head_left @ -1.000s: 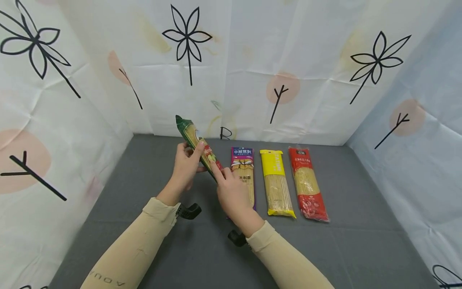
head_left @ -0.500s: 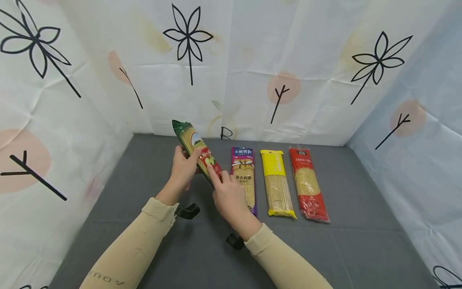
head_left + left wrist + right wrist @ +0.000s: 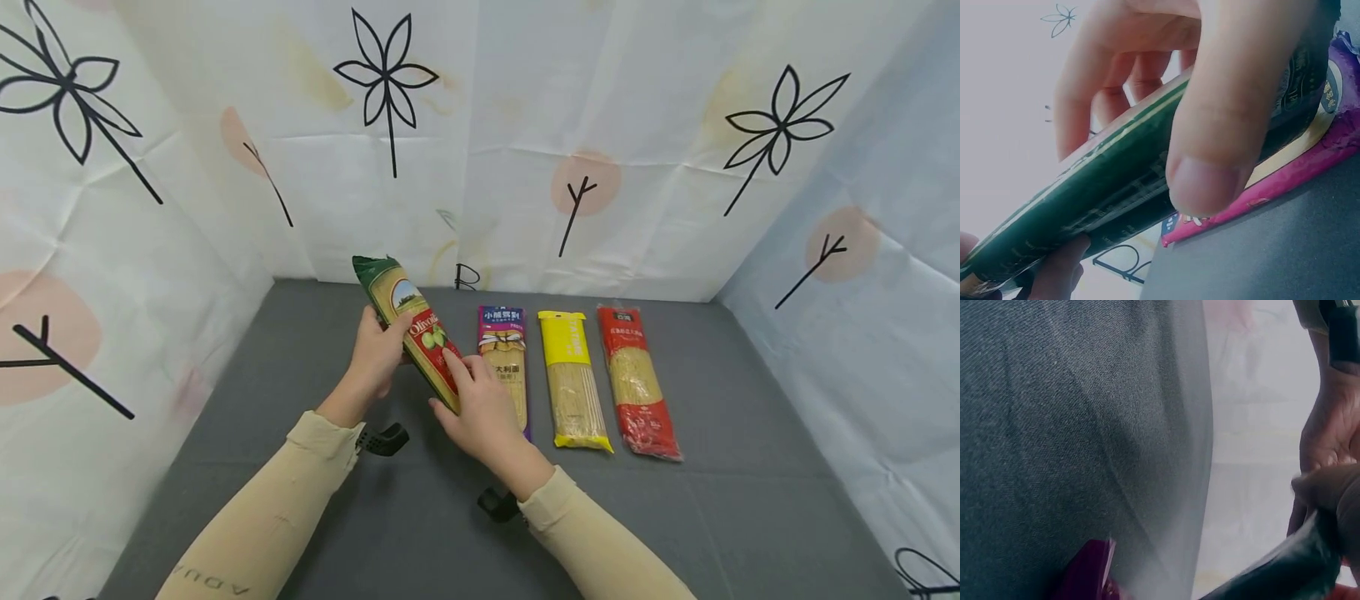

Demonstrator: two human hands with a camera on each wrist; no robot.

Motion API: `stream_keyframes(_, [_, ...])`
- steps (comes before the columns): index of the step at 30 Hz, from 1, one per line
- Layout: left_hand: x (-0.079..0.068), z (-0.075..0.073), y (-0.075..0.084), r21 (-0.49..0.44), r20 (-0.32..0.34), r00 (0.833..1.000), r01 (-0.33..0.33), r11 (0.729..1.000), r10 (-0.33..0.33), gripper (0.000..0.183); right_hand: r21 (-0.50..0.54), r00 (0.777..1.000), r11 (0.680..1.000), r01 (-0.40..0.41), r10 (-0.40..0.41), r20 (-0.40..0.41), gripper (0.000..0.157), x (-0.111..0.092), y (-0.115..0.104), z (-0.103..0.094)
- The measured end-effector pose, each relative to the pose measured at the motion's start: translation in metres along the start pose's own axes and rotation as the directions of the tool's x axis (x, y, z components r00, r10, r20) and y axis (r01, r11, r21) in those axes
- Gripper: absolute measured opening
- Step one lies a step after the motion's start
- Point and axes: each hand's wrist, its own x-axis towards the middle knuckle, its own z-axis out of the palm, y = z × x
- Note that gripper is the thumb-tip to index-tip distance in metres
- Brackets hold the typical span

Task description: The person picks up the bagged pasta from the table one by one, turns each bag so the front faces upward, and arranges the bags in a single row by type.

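A green pack of spaghetti (image 3: 420, 312) with a red label is held tilted above the grey surface, its top end up and to the left. My left hand (image 3: 375, 350) grips its left edge, thumb on the front. At the lower end, my right hand (image 3: 483, 408) pinches the pack, fingers on the front and thumb at the lower left edge. In the left wrist view the side of the green pack (image 3: 1129, 162) shows printed text. Behind my right hand lies a purple-and-blue spaghetti pack (image 3: 502, 337), partly covered.
To the right lie a yellow spaghetti pack (image 3: 573, 383) and a red one (image 3: 637, 379), roughly side by side on the grey cloth (image 3: 750, 500). A white patterned curtain (image 3: 510, 100) encloses the back and sides.
The green pack has turned its front more toward the head camera, and its top has dropped slightly. My right hand has shifted from a pointing finger on the label to the pack's lower end.
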Motion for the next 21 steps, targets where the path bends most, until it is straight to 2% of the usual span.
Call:
stream_keyframes(6, [-0.001,-0.004,0.000,0.003,-0.006,1.000,0.027,1.000,-0.027,0.052,0.111,0.995,0.992,-0.059,0.050,0.082,0.075,-0.002,0.003,-0.005])
stream_keyframes(11, [0.000,-0.006,-0.001,-0.019,-0.009,1.000,0.020,1.000,-0.020,0.049,0.205,0.990,0.974,-0.096,0.072,0.122,0.070,-0.002,0.008,-0.007])
stream_keyframes(16, [-0.001,-0.009,-0.002,-0.031,-0.007,1.000,0.029,0.999,-0.029,0.048,0.245,0.983,0.962,-0.125,0.086,0.163,0.067,-0.001,0.013,-0.007])
stream_keyframes(21, [-0.002,-0.013,-0.002,-0.067,0.014,0.999,0.041,0.997,-0.040,0.048,0.324,0.960,0.921,-0.215,0.138,0.244,0.070,-0.001,0.015,-0.009])
